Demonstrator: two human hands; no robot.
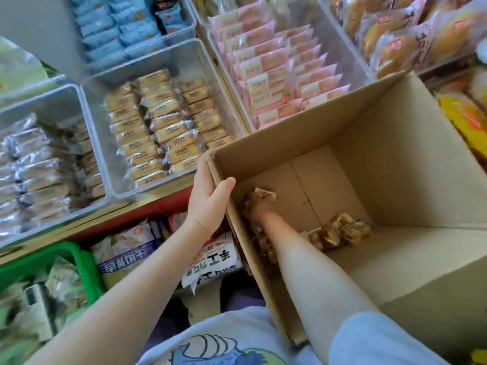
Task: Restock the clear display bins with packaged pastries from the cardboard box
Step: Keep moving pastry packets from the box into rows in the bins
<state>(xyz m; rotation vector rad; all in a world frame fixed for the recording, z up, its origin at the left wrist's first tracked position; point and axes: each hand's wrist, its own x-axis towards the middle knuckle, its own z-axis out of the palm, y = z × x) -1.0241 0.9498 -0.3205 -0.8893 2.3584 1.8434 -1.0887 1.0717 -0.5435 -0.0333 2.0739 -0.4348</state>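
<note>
A large open cardboard box [395, 143] fills the right of the view, tilted toward me. My left hand [208, 196] grips its left wall near the corner, thumb inside and fingers outside. My right hand [259, 208] reaches deep into the box along that wall and grips a packaged pastry [264, 194] at the bottom. A few more tan pastry packets [340, 233] lie on the box floor to the right of my forearm. To the left stands a clear display bin [100, 143] with rows of tan packaged pastries [163, 125].
Other clear bins hold silver packets [39, 164], blue packets [118, 25], pink packets [279, 69] and buns [390, 35]. Below the shelf edge sit a green basket [79, 256] and large bagged goods [210, 262]. Yellow packages [466, 119] lie right of the box.
</note>
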